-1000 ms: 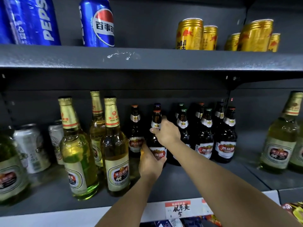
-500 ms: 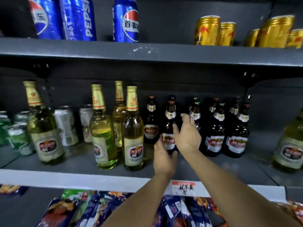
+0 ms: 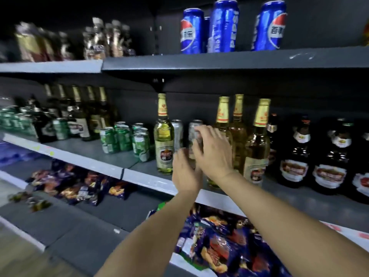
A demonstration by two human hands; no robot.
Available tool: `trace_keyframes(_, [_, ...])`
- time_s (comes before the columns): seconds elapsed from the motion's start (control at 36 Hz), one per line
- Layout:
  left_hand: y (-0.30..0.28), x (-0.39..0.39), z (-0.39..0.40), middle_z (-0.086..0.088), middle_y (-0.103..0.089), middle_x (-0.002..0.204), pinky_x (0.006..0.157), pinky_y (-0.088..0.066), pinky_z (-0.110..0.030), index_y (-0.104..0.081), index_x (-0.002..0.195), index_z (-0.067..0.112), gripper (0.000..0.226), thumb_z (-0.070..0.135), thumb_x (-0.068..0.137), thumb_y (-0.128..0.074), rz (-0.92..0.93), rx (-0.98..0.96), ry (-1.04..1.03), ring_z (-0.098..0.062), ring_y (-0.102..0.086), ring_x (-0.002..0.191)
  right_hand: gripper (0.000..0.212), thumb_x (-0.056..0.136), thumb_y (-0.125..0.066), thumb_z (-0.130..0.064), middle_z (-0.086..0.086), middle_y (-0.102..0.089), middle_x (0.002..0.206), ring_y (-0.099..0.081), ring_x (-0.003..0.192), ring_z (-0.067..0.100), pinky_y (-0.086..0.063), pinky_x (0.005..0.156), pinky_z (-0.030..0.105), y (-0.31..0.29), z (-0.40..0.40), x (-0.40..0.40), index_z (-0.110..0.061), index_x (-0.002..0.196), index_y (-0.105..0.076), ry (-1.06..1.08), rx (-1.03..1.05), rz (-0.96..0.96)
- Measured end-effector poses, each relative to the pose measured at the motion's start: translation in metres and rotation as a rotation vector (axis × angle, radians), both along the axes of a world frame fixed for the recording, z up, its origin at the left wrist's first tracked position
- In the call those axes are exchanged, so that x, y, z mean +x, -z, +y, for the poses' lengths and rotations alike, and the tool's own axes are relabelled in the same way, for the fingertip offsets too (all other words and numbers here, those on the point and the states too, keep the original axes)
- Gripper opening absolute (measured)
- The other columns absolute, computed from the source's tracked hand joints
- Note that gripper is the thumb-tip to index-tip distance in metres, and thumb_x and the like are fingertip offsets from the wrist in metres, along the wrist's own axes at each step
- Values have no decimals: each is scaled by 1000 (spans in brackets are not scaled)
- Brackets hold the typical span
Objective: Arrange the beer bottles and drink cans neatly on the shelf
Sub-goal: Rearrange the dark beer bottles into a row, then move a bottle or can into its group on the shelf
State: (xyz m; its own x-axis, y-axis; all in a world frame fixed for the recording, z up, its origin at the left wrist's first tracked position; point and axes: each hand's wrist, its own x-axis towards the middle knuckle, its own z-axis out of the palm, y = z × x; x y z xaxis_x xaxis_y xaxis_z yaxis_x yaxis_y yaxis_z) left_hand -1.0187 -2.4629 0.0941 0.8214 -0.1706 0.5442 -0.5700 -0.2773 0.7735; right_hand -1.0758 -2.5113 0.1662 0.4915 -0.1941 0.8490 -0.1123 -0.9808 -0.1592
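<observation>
Both hands reach over the front edge of the dark grey metal shelf [image 3: 139,177] toward a silver aluminium drink can [image 3: 194,134] standing well back between green-glass gold-necked beer bottles [image 3: 164,144]. The right hand [image 3: 214,151] curves its fingers against the can; whether it grips is unclear. The left hand [image 3: 185,172] lies relaxed below.

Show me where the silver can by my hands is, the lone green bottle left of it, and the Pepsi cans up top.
silver can [image 3: 194,134], head view, upper side wall above the fingers.
green beer bottle [image 3: 164,136], head view, its shoulder above the label.
Pepsi cans [image 3: 224,27], head view, middle can's blue side.
</observation>
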Motion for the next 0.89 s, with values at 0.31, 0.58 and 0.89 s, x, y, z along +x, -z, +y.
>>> trace_keyframes(0.31, [12,154,59,-7,-39,140,97,-38,-33,-32,143,12,73,28,84,-72,115,105,172,-23,-39,131,82,84,-56,-65,5,-48,141,-48,125,28,-47,87,39,2,28,146,-20,145,-25,220,448,194])
trace_keyframes(0.58, [9,189,41,-1,-32,153,99,-42,-32,5,154,26,108,25,81,-74,285,200,544,-22,-46,131,97,74,-66,-67,4,-50,134,-56,114,28,-41,74,34,6,32,188,-21,145,-19,313,528,230])
trace_keyframes(0.89, [-4,155,13,-5,-64,101,69,-38,-27,-12,149,23,80,16,86,-62,232,218,509,-27,-61,95,69,79,-65,-54,2,-51,122,-59,104,29,-37,69,31,3,10,170,-22,131,-32,426,397,172])
